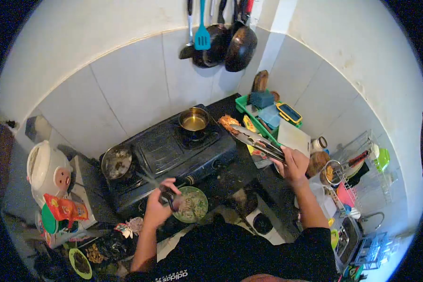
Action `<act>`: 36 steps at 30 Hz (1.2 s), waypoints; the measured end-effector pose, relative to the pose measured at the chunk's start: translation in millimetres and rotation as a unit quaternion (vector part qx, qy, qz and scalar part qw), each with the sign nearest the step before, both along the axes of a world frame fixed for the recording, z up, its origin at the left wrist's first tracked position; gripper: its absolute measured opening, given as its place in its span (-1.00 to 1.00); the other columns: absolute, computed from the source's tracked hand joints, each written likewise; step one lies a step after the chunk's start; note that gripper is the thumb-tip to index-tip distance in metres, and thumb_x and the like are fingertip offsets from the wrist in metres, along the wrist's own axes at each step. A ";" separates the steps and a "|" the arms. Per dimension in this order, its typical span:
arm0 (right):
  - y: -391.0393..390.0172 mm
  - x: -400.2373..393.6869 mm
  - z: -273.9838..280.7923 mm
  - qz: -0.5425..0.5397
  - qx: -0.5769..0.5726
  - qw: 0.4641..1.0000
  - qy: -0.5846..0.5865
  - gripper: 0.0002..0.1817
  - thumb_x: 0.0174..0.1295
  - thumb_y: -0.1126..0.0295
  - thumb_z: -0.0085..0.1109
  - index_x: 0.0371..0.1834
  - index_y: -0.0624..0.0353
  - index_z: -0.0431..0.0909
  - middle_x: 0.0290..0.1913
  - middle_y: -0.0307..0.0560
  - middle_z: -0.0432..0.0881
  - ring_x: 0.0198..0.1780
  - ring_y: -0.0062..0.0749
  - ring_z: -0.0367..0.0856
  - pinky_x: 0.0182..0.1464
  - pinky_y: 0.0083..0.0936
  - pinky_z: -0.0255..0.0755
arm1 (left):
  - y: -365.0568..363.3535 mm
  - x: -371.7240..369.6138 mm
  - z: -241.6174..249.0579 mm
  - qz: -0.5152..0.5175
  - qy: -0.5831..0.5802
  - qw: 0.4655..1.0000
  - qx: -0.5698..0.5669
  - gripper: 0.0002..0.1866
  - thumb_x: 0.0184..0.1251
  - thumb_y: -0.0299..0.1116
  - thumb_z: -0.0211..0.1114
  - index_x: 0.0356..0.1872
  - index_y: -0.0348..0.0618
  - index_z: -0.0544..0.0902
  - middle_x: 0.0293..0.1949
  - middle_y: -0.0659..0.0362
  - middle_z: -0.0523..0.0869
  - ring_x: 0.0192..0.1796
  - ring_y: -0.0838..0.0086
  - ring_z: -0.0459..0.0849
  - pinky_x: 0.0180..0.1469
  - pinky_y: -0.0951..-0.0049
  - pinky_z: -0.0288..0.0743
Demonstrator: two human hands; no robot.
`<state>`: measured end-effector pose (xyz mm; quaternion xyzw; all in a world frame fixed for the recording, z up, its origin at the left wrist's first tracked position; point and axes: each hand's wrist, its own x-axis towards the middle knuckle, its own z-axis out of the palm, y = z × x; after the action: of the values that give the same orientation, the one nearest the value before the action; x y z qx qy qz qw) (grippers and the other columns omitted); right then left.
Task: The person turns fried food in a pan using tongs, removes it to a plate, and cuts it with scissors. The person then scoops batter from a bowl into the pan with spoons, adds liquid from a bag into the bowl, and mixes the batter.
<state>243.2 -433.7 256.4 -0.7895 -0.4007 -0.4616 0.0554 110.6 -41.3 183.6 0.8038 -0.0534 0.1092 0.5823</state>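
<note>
My right hand (293, 164) is closed round a pair of metal tongs (257, 142) over the right end of the stove. At the tongs' tips is an orange-brown piece of fried food (229, 123). My left hand (157, 209) grips dark-handled scissors (166, 195), whose blurred blades point up and to the left. Close beside that hand, in front of the stove, stands a green bowl (203, 197) with pale, noodle-like food and green bits. A small pot (194, 120) of yellowish liquid sits on the right burner.
A blackened pan (117, 162) rests on the left burner of the stove (162, 150). Left of it stands a white rice cooker (47, 167). A green basket (242, 104) of containers is at the back right, near a dish rack (350, 188). Pans (241, 49) hang on the wall.
</note>
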 end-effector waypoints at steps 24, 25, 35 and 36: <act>-174.6 -66.3 -66.1 0.003 0.407 0.839 0.361 -0.44 -0.03 0.09 0.41 -0.16 0.40 0.59 -0.32 -0.01 0.64 -0.30 -0.32 0.61 -0.18 -0.49 0.44 | -194.9 181.2 187.8 -0.393 0.063 0.841 0.367 -0.19 -0.32 -0.11 0.69 0.07 -0.16 0.55 -0.06 0.21 0.58 -0.06 0.46 0.55 -0.02 0.42 0.50; -180.6 -63.5 -68.2 0.007 0.409 0.841 0.354 -0.44 -0.03 0.09 0.41 -0.16 0.40 0.59 -0.32 0.01 0.64 -0.29 -0.30 0.62 -0.16 -0.48 0.44 | -199.3 184.6 189.1 -0.392 0.063 0.840 0.370 -0.19 -0.32 -0.11 0.69 0.07 -0.16 0.55 -0.06 0.21 0.58 -0.06 0.46 0.55 -0.02 0.42 0.50; -209.5 -48.3 -62.8 -0.028 0.413 0.825 0.385 -0.41 -0.10 0.08 0.44 -0.15 0.41 0.60 -0.23 0.10 0.67 -0.17 -0.23 0.64 -0.03 -0.42 0.45 | -233.6 216.4 182.5 -0.456 0.118 0.826 0.310 -0.21 -0.30 -0.11 0.69 0.09 -0.13 0.58 -0.15 0.26 0.58 -0.12 0.54 0.51 -0.09 0.45 0.52; -211.6 -46.5 -65.1 -0.029 0.413 0.824 0.386 -0.41 -0.10 0.08 0.44 -0.15 0.41 0.60 -0.23 0.10 0.67 -0.17 -0.23 0.64 -0.03 -0.42 0.45 | -236.1 218.5 180.1 -0.449 0.116 0.827 0.316 -0.20 -0.29 -0.11 0.68 0.11 -0.14 0.58 -0.17 0.24 0.56 -0.13 0.52 0.51 -0.08 0.42 0.58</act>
<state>196.7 -645.3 191.3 -0.8177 -0.0952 -0.2426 0.5132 329.1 -277.4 363.7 0.8378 -0.3722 -0.2817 0.2831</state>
